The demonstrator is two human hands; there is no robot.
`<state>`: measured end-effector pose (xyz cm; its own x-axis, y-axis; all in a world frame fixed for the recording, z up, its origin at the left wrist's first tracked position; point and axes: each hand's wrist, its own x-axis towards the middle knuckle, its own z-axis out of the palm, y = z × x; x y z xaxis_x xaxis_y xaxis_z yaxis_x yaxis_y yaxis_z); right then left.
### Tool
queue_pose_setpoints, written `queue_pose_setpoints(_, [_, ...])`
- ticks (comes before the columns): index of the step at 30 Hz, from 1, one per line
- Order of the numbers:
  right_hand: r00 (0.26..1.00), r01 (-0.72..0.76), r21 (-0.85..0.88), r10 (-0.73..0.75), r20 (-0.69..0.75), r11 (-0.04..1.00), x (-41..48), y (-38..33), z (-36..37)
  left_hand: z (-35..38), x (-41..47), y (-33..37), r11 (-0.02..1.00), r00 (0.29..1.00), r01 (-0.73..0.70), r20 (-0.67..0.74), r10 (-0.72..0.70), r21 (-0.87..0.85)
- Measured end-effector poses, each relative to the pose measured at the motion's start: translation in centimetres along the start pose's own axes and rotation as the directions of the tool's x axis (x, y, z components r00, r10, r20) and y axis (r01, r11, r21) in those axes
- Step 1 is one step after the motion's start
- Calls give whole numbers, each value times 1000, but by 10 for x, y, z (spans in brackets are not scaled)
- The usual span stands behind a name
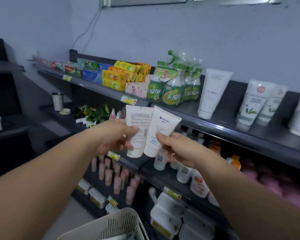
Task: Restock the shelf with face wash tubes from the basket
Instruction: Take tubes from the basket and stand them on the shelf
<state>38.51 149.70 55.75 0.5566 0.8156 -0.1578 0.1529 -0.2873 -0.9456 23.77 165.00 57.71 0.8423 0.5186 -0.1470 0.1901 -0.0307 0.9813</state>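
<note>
Just before the front edge of the top shelf (225,116), both hands grip white face wash tubes cap-down: the left hand (114,137) holds the back-labelled tube (137,122), the right hand (178,149) the front-labelled tube (161,125). They look light, soft and squeezable, so gripping low near the stiffer cap seems wisest. Below waits the basket (121,222).

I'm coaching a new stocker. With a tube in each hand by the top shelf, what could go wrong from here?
1. The left hand and right hand each grip a tube, so no hand is free. A nudge could topple the shelved tubes standing cap-down on the shelf.
2. The left tube shows its back label, the right tube its front, so the left one may get shelved facing backwards.
</note>
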Motion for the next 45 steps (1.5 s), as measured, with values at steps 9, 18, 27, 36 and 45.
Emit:
queue_pose_setpoints(9, [998, 54, 270, -41, -55, 961, -56, -19, -86, 83, 2, 64, 981, 982, -167, 104, 157, 98])
queue_pose_setpoints(18, [988, 98, 410, -38, -152, 907, -102, -21, -165, 190, 16, 106, 964, 969, -133, 175, 175, -229])
queue_pose_setpoints(27, [944, 194, 315, -89, -319, 929, -146, 5, -278, 301, 38, 141, 880, 966, 14, 235, 112, -474])
queue_pose_setpoints(36, [787, 155, 90, -68, -613, 984, -161, 30, -392, 379, 70, 154, 958, 924, -171, 299, 237, -232])
queue_pose_setpoints(45, [790, 64, 56, -16, -613, 996, -124, 51, -437, 423, 95, 164, 895, 885, -442, 192, 423, 64])
